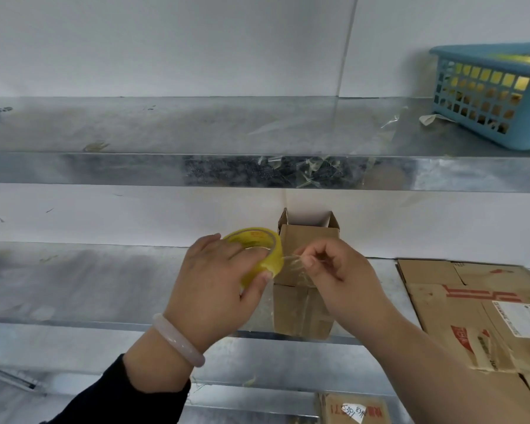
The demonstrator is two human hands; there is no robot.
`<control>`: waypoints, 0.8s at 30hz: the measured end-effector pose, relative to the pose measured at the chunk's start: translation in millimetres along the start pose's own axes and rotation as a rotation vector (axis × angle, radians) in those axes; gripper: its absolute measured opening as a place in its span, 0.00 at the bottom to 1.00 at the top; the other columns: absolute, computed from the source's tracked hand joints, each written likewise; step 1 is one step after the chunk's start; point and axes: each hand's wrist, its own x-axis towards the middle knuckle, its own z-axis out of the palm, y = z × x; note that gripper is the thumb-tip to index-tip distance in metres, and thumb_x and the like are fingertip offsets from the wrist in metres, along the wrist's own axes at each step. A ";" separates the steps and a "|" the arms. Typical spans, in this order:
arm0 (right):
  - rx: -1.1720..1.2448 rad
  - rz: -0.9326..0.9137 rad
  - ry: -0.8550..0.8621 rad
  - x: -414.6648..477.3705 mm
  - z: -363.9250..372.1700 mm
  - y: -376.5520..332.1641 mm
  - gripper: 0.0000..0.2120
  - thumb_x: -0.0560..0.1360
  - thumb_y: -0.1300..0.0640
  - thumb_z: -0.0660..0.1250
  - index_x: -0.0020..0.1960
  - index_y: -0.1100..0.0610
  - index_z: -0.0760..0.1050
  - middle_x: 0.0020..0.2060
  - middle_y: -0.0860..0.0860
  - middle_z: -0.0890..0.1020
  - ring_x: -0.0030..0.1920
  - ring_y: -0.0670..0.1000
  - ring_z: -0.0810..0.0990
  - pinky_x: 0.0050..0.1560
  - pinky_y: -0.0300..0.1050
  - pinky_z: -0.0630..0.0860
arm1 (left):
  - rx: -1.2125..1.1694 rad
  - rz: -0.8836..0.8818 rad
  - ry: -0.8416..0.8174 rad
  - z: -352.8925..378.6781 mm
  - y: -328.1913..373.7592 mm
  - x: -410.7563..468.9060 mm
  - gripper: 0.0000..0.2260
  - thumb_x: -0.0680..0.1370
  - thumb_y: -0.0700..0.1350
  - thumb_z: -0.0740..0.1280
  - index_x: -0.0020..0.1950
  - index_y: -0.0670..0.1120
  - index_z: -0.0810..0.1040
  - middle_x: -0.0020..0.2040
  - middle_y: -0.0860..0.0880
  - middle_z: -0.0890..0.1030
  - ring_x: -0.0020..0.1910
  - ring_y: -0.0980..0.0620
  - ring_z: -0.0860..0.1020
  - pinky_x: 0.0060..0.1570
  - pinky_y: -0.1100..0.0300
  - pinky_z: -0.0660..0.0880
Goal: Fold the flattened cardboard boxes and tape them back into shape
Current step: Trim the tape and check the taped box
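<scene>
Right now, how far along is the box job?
Done: one small box stands folded into shape on the shelf, top flaps open. In hand: the left hand grips the tape roll while the right hand pinches its loose end. Left: taping that box, then the flattened boxes stacked at right.

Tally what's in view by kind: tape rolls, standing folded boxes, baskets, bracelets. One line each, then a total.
Tape rolls: 1, the yellow roll held in the left hand, its loose end pinched by the right hand.
Standing folded boxes: 1, the brown box behind the hands.
Baskets: 1, the blue basket.
Bracelets: 1, the pale bracelet on the left wrist.
Total: 4.
</scene>
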 end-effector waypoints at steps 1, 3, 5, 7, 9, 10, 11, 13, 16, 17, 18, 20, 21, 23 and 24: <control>0.046 0.026 -0.012 -1.6 -1.3 -2.2 0.07 0.78 0.56 0.65 0.43 0.46 0.76 0.45 0.39 0.83 0.47 0.41 0.81 0.49 0.39 0.76 | 0.028 -0.019 -0.011 -2.4 -2.4 2.4 0.17 0.75 0.57 0.60 0.53 0.51 0.83 0.42 0.52 0.84 0.40 0.46 0.81 0.56 0.50 0.73; 0.134 0.058 -0.012 -4.3 -2.9 -5.7 0.08 0.79 0.58 0.64 0.43 0.49 0.76 0.43 0.40 0.85 0.46 0.41 0.83 0.50 0.40 0.78 | 0.044 -0.064 -0.008 -6.3 -6.3 5.2 0.19 0.75 0.62 0.59 0.48 0.53 0.84 0.35 0.54 0.83 0.34 0.48 0.80 0.49 0.53 0.73; 0.219 0.107 0.000 -5.5 -4.7 -7.7 0.08 0.80 0.60 0.63 0.44 0.51 0.77 0.41 0.43 0.86 0.44 0.44 0.84 0.49 0.41 0.79 | 0.031 -0.093 0.006 -7.1 -8.2 6.2 0.22 0.73 0.67 0.58 0.41 0.52 0.83 0.31 0.55 0.80 0.31 0.51 0.77 0.48 0.53 0.72; 0.351 0.159 0.009 -5.8 -7.5 -7.3 0.08 0.81 0.61 0.61 0.46 0.56 0.76 0.41 0.49 0.86 0.44 0.50 0.86 0.49 0.46 0.82 | -0.035 -0.094 0.018 -3.9 -12.7 4.9 0.23 0.73 0.68 0.57 0.40 0.51 0.81 0.32 0.55 0.79 0.33 0.52 0.77 0.58 0.50 0.70; 0.510 0.211 0.037 -4.8 -13.7 -4.3 0.10 0.82 0.63 0.59 0.45 0.59 0.76 0.41 0.55 0.86 0.44 0.56 0.86 0.48 0.51 0.83 | -0.259 -0.098 -0.015 -0.4 -21.7 0.1 0.21 0.74 0.67 0.57 0.44 0.51 0.78 0.37 0.56 0.79 0.39 0.53 0.77 0.68 0.49 0.65; 0.575 0.230 0.055 -4.8 -17.4 -1.5 0.11 0.82 0.63 0.59 0.43 0.59 0.76 0.40 0.56 0.86 0.44 0.58 0.85 0.46 0.51 0.83 | -0.413 -0.097 -0.047 0.5 -25.6 -2.6 0.19 0.76 0.65 0.57 0.45 0.52 0.76 0.39 0.56 0.78 0.42 0.52 0.77 0.68 0.50 0.65; 0.609 0.241 0.070 -5.4 -20.7 1.8 0.11 0.82 0.64 0.59 0.43 0.59 0.76 0.39 0.57 0.85 0.43 0.58 0.85 0.44 0.50 0.83 | -0.530 -0.092 -0.072 1.0 -28.1 -5.0 0.16 0.76 0.63 0.58 0.45 0.52 0.75 0.40 0.56 0.77 0.43 0.52 0.76 0.65 0.51 0.68; 0.593 0.250 0.089 -10.1 -24.2 9.3 0.10 0.82 0.64 0.59 0.44 0.60 0.75 0.38 0.56 0.85 0.42 0.56 0.86 0.43 0.46 0.82 | -0.608 -0.069 -0.089 3.2 -28.6 -8.5 0.11 0.77 0.59 0.61 0.44 0.52 0.74 0.40 0.56 0.76 0.43 0.52 0.76 0.53 0.52 0.72; 0.608 0.292 0.139 -20.3 -24.3 22.1 0.11 0.81 0.63 0.60 0.42 0.56 0.77 0.38 0.56 0.85 0.42 0.56 0.86 0.42 0.45 0.82 | -0.563 -0.039 -0.034 8.4 -22.3 -7.6 0.09 0.75 0.59 0.63 0.43 0.55 0.74 0.38 0.56 0.75 0.39 0.55 0.75 0.49 0.59 0.73; 0.617 0.308 0.162 -22.3 -24.9 25.6 0.12 0.81 0.63 0.61 0.41 0.56 0.78 0.37 0.56 0.84 0.42 0.56 0.86 0.42 0.45 0.82 | -0.528 -0.038 -0.014 8.4 -19.3 -5.9 0.10 0.75 0.60 0.64 0.44 0.55 0.74 0.38 0.56 0.76 0.38 0.55 0.75 0.45 0.60 0.74; 0.616 0.322 0.184 -23.7 -25.9 28.9 0.12 0.81 0.63 0.61 0.41 0.56 0.78 0.37 0.56 0.84 0.41 0.55 0.86 0.42 0.46 0.82 | -0.489 -0.035 -0.003 8.2 -16.6 -3.9 0.11 0.74 0.61 0.64 0.43 0.55 0.74 0.37 0.56 0.76 0.37 0.56 0.75 0.41 0.58 0.73; 0.631 0.346 0.233 -25.7 -28.0 34.8 0.09 0.81 0.63 0.61 0.44 0.59 0.76 0.36 0.55 0.84 0.40 0.55 0.85 0.43 0.48 0.82 | -0.331 0.015 0.023 7.9 -15.0 0.6 0.14 0.73 0.63 0.64 0.41 0.54 0.77 0.34 0.57 0.77 0.34 0.55 0.75 0.38 0.54 0.74; 0.646 0.358 0.254 -26.7 -28.6 37.2 0.08 0.81 0.64 0.60 0.45 0.60 0.76 0.35 0.54 0.84 0.39 0.54 0.85 0.43 0.49 0.82 | -0.222 0.049 0.044 8.3 -15.5 3.0 0.17 0.72 0.65 0.64 0.40 0.52 0.79 0.34 0.56 0.78 0.33 0.53 0.76 0.40 0.53 0.74; 0.659 0.373 0.271 -29.6 -28.3 40.9 0.10 0.81 0.64 0.60 0.43 0.59 0.76 0.34 0.55 0.83 0.37 0.54 0.85 0.43 0.49 0.82 | -0.091 0.081 0.072 8.0 -17.5 6.0 0.21 0.70 0.66 0.65 0.40 0.49 0.81 0.33 0.54 0.79 0.32 0.50 0.77 0.43 0.53 0.73; 0.664 0.381 0.274 -30.9 -28.2 42.1 0.12 0.81 0.64 0.60 0.42 0.58 0.77 0.34 0.55 0.83 0.37 0.54 0.85 0.43 0.50 0.82 | -0.070 0.088 0.083 7.4 -19.2 6.9 0.22 0.70 0.67 0.64 0.39 0.48 0.81 0.33 0.54 0.79 0.32 0.50 0.77 0.44 0.53 0.72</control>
